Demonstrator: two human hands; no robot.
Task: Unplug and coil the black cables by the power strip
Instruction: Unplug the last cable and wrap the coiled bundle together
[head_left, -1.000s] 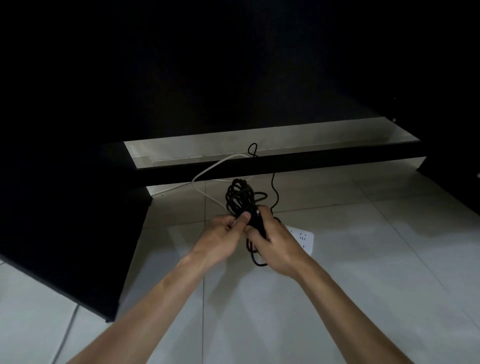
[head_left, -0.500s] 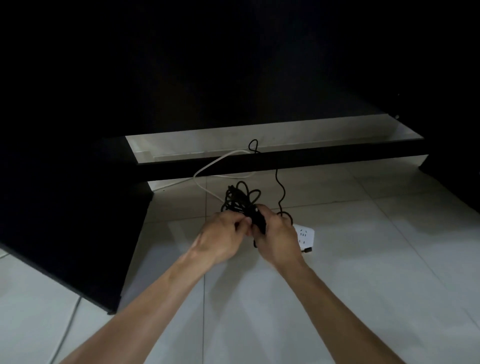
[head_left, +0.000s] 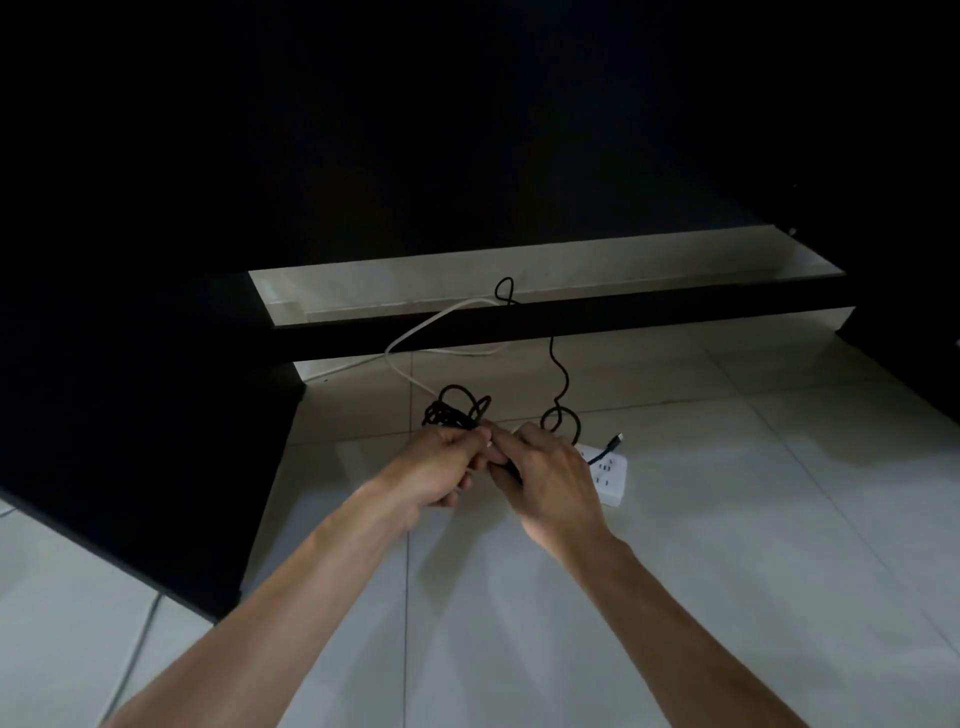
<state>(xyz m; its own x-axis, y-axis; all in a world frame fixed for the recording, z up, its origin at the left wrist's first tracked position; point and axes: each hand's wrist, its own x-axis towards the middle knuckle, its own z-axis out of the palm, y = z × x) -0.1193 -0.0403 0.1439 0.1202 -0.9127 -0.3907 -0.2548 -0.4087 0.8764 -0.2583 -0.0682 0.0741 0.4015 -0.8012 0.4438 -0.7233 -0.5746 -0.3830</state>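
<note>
**Coil bundled in both hands, one black lead still trailing away**

The person's two hands meet just above the tiled floor (head_left: 727, 519), close together and touching. The left hand (head_left: 436, 467) has its fingers curled round the bundle of coiled black cable (head_left: 457, 410), whose loops stick out of the fist towards 12 o'clock. The right hand (head_left: 550, 478) pinches a strand of the same cable against the left hand's fingers (head_left: 485, 434); just how the strand runs between them is hidden by the knuckles.

At 3 o'clock of the right hand, partly covered by it, lies the white power strip (head_left: 613, 475) on the floor. A short black cable end with a small plug (head_left: 615, 441) rises free over the strip; it looks unplugged. The sockets that show hold no plugs, though the part under the hand cannot be seen.

From a loop just at 12 o'clock of the right hand, a wavy black cable (head_left: 561, 374) runs on towards 12 o'clock, passes the dark furniture rail (head_left: 675, 312) and ends in a small loop beyond it. A white cord (head_left: 410, 338) curves off towards 11 o'clock.

By the look of it, the unplugging is largely done and much of the coiling too. What remains is to gather in the trailing wavy length, tuck in the loose end, and set the bundle down by the strip.
</note>
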